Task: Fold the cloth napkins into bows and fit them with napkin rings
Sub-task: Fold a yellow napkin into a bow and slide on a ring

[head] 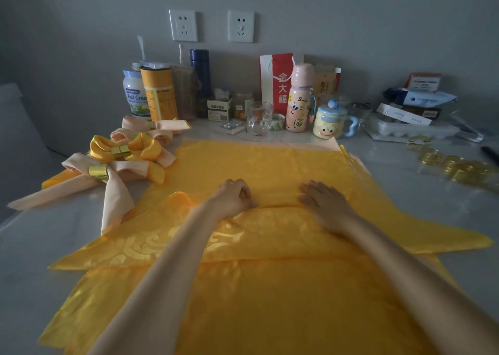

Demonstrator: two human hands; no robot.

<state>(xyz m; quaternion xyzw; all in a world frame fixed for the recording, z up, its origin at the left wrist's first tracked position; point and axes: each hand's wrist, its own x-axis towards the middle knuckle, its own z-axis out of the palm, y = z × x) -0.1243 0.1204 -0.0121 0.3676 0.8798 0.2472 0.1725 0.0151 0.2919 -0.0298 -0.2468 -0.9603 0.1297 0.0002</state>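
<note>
The left hand (235, 196) sits just left of the frame's centre with its fingers curled into a loose fist on the folded edge of the top yellow napkin (270, 236). Whether it pinches cloth inside the curl cannot be told. The right hand (325, 204), just right of centre, lies flat with fingers straight and together, pressing on the same fold. This napkin forms a long patterned band across the middle of the frame, its pointed ends reaching left and right. It lies on a spread yellow cloth (270, 308) that covers the lower half of the frame on the pale table (432, 214).

At middle left, finished bows lie together: a yellow bow (140, 145) and a peach bow (118, 190), each cinched by a gold ring (98, 171). At the right edge, well apart from the hands, loose gold napkin rings (456, 169) lie in a row. Along the wall at the back stand a pink bottle (298, 103), a glass (259, 118) and a cartoon mug (328, 122).
</note>
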